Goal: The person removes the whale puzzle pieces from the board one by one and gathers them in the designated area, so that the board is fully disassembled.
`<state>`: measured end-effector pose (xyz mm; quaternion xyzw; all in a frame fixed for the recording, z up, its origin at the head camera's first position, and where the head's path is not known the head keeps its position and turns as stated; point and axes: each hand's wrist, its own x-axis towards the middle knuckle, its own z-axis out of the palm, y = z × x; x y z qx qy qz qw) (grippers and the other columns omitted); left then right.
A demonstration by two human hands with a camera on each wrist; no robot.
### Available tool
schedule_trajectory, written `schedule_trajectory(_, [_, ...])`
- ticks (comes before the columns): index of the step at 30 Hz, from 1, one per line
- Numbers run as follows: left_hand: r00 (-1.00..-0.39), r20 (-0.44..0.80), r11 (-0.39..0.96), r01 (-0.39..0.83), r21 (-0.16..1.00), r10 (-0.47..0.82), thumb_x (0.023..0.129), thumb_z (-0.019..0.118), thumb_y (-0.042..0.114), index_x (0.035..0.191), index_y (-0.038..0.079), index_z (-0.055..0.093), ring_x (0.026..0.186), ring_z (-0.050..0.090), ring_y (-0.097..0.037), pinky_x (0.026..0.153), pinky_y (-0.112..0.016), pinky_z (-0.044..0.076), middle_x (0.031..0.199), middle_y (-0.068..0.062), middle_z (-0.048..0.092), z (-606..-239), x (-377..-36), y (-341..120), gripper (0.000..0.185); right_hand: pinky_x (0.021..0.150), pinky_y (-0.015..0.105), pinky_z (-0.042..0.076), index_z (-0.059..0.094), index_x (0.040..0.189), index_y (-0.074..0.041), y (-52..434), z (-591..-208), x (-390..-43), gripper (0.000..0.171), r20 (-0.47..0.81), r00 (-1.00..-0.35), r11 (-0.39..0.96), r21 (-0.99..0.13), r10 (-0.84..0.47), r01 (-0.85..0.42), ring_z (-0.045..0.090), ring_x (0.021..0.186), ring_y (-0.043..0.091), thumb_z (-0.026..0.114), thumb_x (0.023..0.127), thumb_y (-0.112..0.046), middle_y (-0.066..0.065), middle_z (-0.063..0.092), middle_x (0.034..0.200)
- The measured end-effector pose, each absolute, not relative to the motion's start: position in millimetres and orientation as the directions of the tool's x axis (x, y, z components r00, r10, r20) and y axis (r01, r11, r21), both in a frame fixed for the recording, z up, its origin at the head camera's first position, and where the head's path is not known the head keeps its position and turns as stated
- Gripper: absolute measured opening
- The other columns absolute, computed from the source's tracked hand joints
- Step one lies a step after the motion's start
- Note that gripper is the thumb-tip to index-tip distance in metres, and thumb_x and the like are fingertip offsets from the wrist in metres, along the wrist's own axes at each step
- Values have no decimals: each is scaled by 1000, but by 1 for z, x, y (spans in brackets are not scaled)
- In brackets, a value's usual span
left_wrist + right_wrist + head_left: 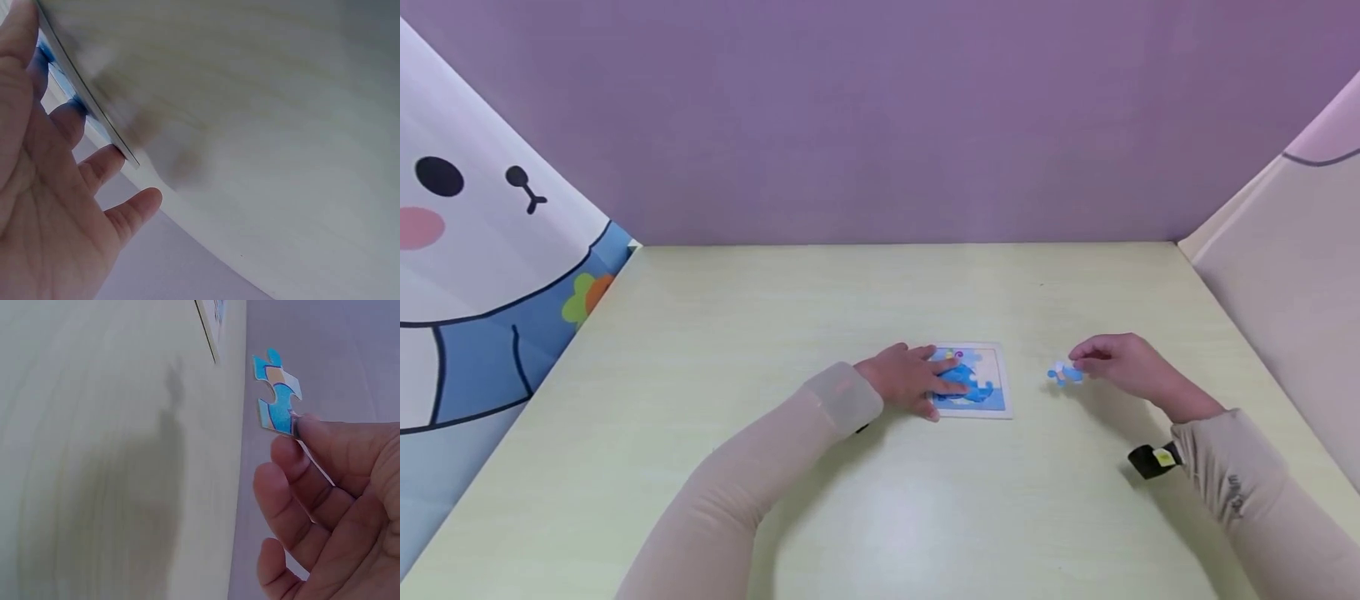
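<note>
A square jigsaw puzzle (985, 396) with a pale frame and a blue whale picture lies on the table. My left hand (906, 379) rests on its left side with the fingers spread over the picture. In the left wrist view the fingertips (112, 156) touch the edge of the board. To the right of the puzzle, my right hand (1123, 362) pinches a loose blue and white puzzle piece (1064, 372) between thumb and finger. The right wrist view shows this piece (281, 403) held up off the table, its knobs and notches in plain sight.
The pale wooden table (880, 508) reaches back to a purple wall panel (880, 125). A printed cartoon cloth (490, 250) hangs at the left, and a pale cloth (1292, 275) at the right. A black wrist strap device (1152, 460) hangs below the right sleeve.
</note>
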<state>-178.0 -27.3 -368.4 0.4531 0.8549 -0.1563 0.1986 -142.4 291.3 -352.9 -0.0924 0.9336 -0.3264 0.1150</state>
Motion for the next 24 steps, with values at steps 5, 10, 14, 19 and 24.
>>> schedule_trajectory(5, [-512, -482, 550, 832, -72, 711, 94, 44, 62, 152, 47, 20, 149, 14, -28, 113, -50, 29, 163, 9, 10, -370, -177, -28, 64, 68, 27, 51, 66, 108, 7, 310, -351, -140, 23, -157, -961, 790, -607, -228, -88, 63, 79, 13, 60, 96, -11, 9, 71, 94])
schedule_trajectory(10, [-506, -480, 549, 834, -59, 717, 95, 44, 61, 152, 46, 21, 149, 14, -29, 113, -50, 29, 163, 8, 11, -371, -177, -27, 63, 68, 30, 49, 65, 110, 8, 328, -349, -138, 25, -160, -966, 811, -580, -205, -76, 60, 77, 10, 59, 97, -12, 12, 71, 95])
schedule_trajectory(14, [-505, -478, 545, 836, -65, 718, 95, 44, 61, 152, 46, 21, 149, 14, -29, 113, -50, 29, 163, 8, 12, -370, -177, -27, 63, 67, 28, 48, 65, 111, 8, 340, -349, -137, 26, -162, -968, 821, -567, -190, -66, 58, 75, 2, 58, 97, -12, 16, 71, 98])
schedule_trajectory(19, [-502, -482, 540, 839, -68, 718, 95, 43, 61, 152, 46, 20, 149, 14, -29, 113, -50, 29, 163, 8, 11, -369, -178, -29, 64, 65, 25, 48, 64, 111, 9, 354, -350, -138, 26, -178, -966, 837, -544, -188, -62, 55, 72, -3, 57, 98, -12, 24, 68, 107])
schedule_trajectory(24, [-500, -486, 544, 837, -58, 717, 95, 44, 61, 152, 46, 21, 149, 13, -29, 113, -51, 29, 163, 8, 10, -369, -179, -29, 64, 64, 29, 48, 63, 110, 11, 363, -349, -140, 28, -218, -959, 862, -504, -179, -46, 56, 72, 5, 55, 98, -13, 18, 70, 96])
